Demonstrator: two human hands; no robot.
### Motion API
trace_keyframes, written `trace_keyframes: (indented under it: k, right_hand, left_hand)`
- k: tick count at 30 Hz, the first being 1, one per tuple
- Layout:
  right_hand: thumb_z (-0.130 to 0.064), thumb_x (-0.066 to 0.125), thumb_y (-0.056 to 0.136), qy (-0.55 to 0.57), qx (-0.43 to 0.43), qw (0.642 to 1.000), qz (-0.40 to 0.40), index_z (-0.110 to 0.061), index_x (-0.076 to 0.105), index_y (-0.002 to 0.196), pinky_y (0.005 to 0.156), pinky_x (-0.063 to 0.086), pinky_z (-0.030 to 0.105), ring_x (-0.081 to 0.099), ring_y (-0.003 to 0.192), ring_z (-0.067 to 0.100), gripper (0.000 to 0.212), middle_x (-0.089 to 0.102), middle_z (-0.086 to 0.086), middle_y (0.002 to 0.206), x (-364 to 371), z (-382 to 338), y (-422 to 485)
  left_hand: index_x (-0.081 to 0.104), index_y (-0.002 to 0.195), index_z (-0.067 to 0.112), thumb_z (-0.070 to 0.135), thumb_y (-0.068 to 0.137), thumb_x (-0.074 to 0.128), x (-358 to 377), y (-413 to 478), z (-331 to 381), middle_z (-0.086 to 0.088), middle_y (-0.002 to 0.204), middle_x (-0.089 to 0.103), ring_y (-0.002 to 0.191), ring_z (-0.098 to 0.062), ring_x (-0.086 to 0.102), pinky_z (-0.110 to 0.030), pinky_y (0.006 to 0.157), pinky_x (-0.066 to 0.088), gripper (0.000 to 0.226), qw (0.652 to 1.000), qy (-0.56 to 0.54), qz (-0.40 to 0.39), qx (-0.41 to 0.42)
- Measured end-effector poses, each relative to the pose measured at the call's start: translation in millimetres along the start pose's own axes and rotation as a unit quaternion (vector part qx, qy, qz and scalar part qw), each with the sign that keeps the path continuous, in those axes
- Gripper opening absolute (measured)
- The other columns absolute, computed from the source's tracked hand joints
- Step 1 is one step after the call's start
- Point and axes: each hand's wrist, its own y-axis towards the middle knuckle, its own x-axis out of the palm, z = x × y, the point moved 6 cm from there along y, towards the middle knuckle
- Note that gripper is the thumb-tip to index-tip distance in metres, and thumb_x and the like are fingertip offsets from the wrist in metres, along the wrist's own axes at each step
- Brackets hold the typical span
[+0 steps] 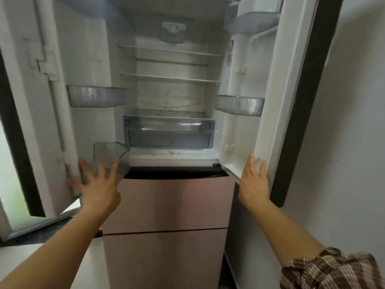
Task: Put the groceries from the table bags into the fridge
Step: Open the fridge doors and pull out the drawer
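The fridge [170, 159] stands straight ahead with both upper doors swung wide. Its glass shelves [169, 79] and the clear drawer [169, 132] hold nothing that I can see. My left hand [98, 184] is spread flat against the lower edge of the left door [52, 122], over its clear bottom bin [108, 153]. My right hand [253, 181] lies with fingers apart on the bottom corner of the right door [270, 101]. Neither hand holds anything. No bags or groceries are in view.
Clear door bins sit on the left door [96, 95] and the right door [239, 104]. Below the open compartment are two closed pinkish drawer fronts [166, 205]. A window [10, 184] is at far left, a white wall [354, 142] at right.
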Motion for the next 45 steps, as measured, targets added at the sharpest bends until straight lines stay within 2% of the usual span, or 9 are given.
trace_keyframes:
  k: [3, 8, 13, 18, 23, 27, 33, 37, 45]
  right_hand:
    - [-0.034, 0.038, 0.098, -0.003, 0.018, 1.000, -0.015, 0.003, 0.020, 0.148, 0.119, 0.002, 0.052, -0.005, 0.146, 0.041, 0.065, 0.018, 0.021, 0.157, 19.1, 17.1, 5.3]
    - [-0.035, 0.040, 0.097, -0.017, 0.051, 0.997, -0.062, 0.005, 0.013, 0.149, 0.119, 0.005, 0.049, 0.001, 0.146, 0.041, 0.071, 0.012, 0.026, 0.157, 40.8, 44.5, 9.1]
    - [-0.046, 0.042, 0.096, -0.025, 0.053, 0.994, -0.095, 0.001, 0.014, 0.150, 0.117, 0.004, 0.054, 0.002, 0.147, 0.039, 0.077, 0.015, 0.021, 0.158, 57.7, 63.0, 13.6]
    - [-0.043, 0.042, 0.096, -0.008, 0.061, 0.993, -0.103, -0.001, 0.014, 0.151, 0.117, 0.005, 0.054, 0.002, 0.148, 0.036, 0.075, 0.015, 0.017, 0.159, 65.7, 76.8, 18.8]
    - [-0.039, 0.045, 0.094, 0.045, 0.041, 0.995, -0.074, -0.002, 0.013, 0.150, 0.117, 0.007, 0.054, 0.004, 0.148, 0.033, 0.074, 0.014, 0.017, 0.159, 48.5, 70.7, 27.7]
    - [-0.033, 0.047, 0.094, 0.114, -0.024, 0.993, 0.016, -0.004, 0.014, 0.151, 0.118, 0.008, 0.051, 0.003, 0.148, 0.033, 0.072, 0.011, 0.018, 0.159, 6.5, 36.1, 48.2]
    - [-0.031, 0.049, 0.092, 0.227, -0.114, 0.958, 0.129, -0.003, 0.025, 0.147, 0.119, 0.016, 0.045, 0.013, 0.146, 0.030, 0.066, 0.021, 0.017, 0.156, -52.2, -43.7, 101.6]
    - [-0.029, 0.048, 0.092, 0.272, -0.142, 0.941, 0.144, -0.004, 0.027, 0.146, 0.119, 0.016, 0.043, 0.015, 0.146, 0.029, 0.063, 0.022, 0.016, 0.157, -63.6, -97.8, 160.9]
    - [-0.034, 0.043, 0.097, 0.336, -0.141, 0.927, 0.084, -0.009, 0.006, 0.154, 0.120, 0.004, 0.039, 0.001, 0.149, 0.024, 0.072, 0.003, 0.011, 0.162, -48.4, -163.1, 298.6]
  left_hand:
    - [0.010, 0.152, 0.021, 0.013, 0.076, 0.058, 7.0, 1.4, -16.0, -0.021, 0.156, 0.013, 0.140, -0.048, -0.016, -0.077, 0.100, 0.006, 0.091, 1.000, -0.001, 0.002, -0.028]
    - [0.025, 0.143, -0.010, 0.014, 0.073, 0.068, 17.3, 10.3, -19.0, -0.028, 0.150, 0.023, 0.143, -0.042, -0.001, -0.079, 0.097, 0.009, 0.085, 0.998, 0.022, -0.025, -0.051]
    - [0.016, 0.147, 0.000, 0.025, 0.080, 0.062, 6.6, 13.4, -21.5, -0.030, 0.149, 0.014, 0.140, -0.048, -0.004, -0.075, 0.102, 0.014, 0.085, 0.993, 0.036, -0.032, -0.104]
    - [0.008, 0.148, -0.005, 0.028, 0.080, 0.059, 6.2, 18.8, -12.0, -0.033, 0.152, 0.006, 0.140, -0.049, -0.009, -0.068, 0.109, 0.010, 0.090, 0.993, 0.043, -0.024, -0.104]
    - [0.001, 0.150, 0.003, 0.037, 0.085, 0.053, 5.1, 21.8, 20.0, -0.029, 0.155, -0.005, 0.143, -0.045, -0.012, -0.059, 0.114, 0.007, 0.090, 0.998, 0.045, -0.012, -0.030]
    - [0.000, 0.151, 0.010, 0.042, 0.086, 0.053, 2.2, 30.4, 67.6, -0.023, 0.157, -0.007, 0.144, -0.042, -0.011, -0.051, 0.117, 0.009, 0.090, 0.998, 0.010, -0.011, 0.063]
    - [0.012, 0.150, 0.016, 0.033, 0.088, 0.053, 7.9, 83.0, 127.0, -0.017, 0.158, 0.001, 0.146, -0.036, -0.004, -0.047, 0.116, 0.017, 0.077, 0.985, -0.094, -0.008, 0.142]
    - [0.015, 0.150, 0.016, 0.037, 0.091, 0.052, 41.6, 144.7, 146.0, -0.014, 0.159, 0.002, 0.146, -0.033, -0.004, -0.044, 0.116, 0.017, 0.073, 0.980, -0.135, -0.039, 0.143]
    - [0.010, 0.152, 0.017, 0.038, 0.091, 0.053, 100.2, 275.0, 170.4, -0.013, 0.159, 0.003, 0.147, -0.030, -0.001, -0.042, 0.117, 0.019, 0.077, 0.973, -0.191, -0.019, 0.128]
